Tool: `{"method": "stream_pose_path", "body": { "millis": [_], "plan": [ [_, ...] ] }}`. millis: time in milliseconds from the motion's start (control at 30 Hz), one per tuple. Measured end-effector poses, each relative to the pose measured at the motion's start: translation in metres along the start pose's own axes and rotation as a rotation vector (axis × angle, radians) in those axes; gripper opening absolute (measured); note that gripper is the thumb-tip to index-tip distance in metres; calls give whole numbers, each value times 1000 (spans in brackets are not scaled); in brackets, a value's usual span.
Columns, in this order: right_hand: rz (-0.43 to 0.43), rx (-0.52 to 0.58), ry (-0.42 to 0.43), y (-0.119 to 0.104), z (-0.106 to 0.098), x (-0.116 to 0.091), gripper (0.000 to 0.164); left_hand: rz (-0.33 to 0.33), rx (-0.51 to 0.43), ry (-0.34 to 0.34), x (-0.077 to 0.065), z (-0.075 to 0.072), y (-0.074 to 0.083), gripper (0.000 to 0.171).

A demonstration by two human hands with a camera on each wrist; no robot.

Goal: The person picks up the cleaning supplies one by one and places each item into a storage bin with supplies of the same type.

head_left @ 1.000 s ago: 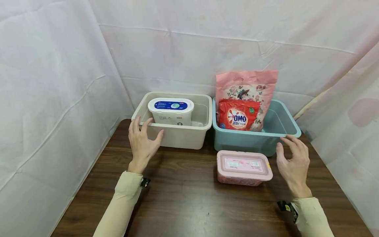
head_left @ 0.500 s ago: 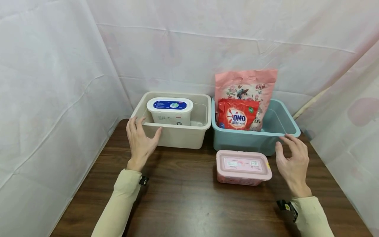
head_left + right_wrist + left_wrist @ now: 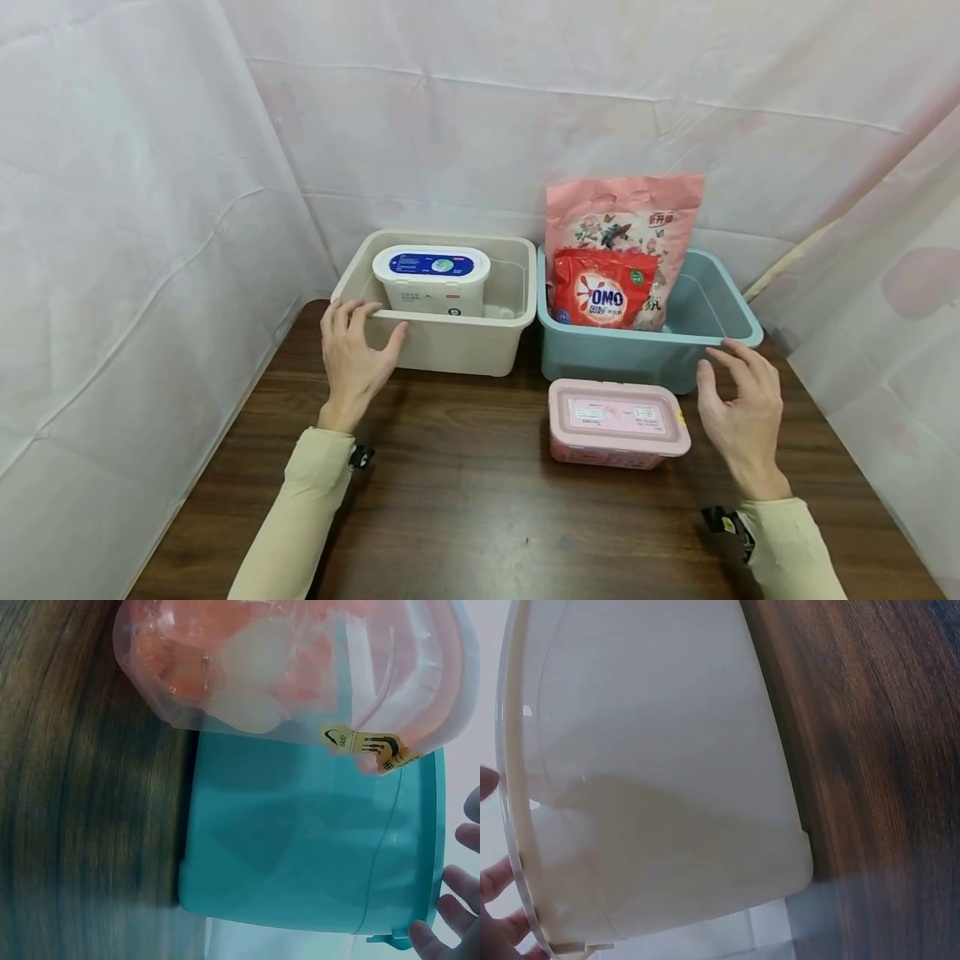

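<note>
My left hand (image 3: 354,362) is at the front left corner of a beige bin (image 3: 461,346), fingers loosely bent at its rim, thumb spread apart. In the left wrist view, the fingertips (image 3: 496,881) meet the rim. A white tub (image 3: 435,296) with a blue label stands inside this bin. My right hand (image 3: 746,408) is at the front right corner of a blue bin (image 3: 607,357), its fingertips at the rim. That bin holds a pink floral bag (image 3: 675,208) and, in front, a red OMO packet (image 3: 603,292). Neither hand grips anything.
A pink lidded box (image 3: 617,421) lies on the dark wooden table (image 3: 465,500), in front of the blue bin and left of my right hand. Pale cloth (image 3: 480,142) hangs behind and at both sides. The two bins stand side by side.
My left hand has shifted slightly left, and its fingers have come closer together at the beige bin's rim. The right hand, bins and pink box look nearly unchanged.
</note>
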State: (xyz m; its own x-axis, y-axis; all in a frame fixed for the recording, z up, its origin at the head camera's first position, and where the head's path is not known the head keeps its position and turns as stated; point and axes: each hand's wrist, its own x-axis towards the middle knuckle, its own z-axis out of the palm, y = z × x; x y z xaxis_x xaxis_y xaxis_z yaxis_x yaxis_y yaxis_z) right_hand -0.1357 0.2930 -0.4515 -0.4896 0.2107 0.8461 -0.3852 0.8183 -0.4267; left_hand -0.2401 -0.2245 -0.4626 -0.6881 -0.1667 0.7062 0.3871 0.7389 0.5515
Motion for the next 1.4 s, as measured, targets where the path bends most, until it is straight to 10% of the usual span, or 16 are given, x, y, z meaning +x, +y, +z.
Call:
{"method": "stream_pose_path", "body": {
  "millis": [700,1400],
  "plan": [
    [-17,21,-76,-9,-1,-2,31,-44,29,-19,1,1,-1,44],
    [-24,3,-447,-16,-3,-14,64,-58,-23,-11,0,2,-2,44]
  ]
}}
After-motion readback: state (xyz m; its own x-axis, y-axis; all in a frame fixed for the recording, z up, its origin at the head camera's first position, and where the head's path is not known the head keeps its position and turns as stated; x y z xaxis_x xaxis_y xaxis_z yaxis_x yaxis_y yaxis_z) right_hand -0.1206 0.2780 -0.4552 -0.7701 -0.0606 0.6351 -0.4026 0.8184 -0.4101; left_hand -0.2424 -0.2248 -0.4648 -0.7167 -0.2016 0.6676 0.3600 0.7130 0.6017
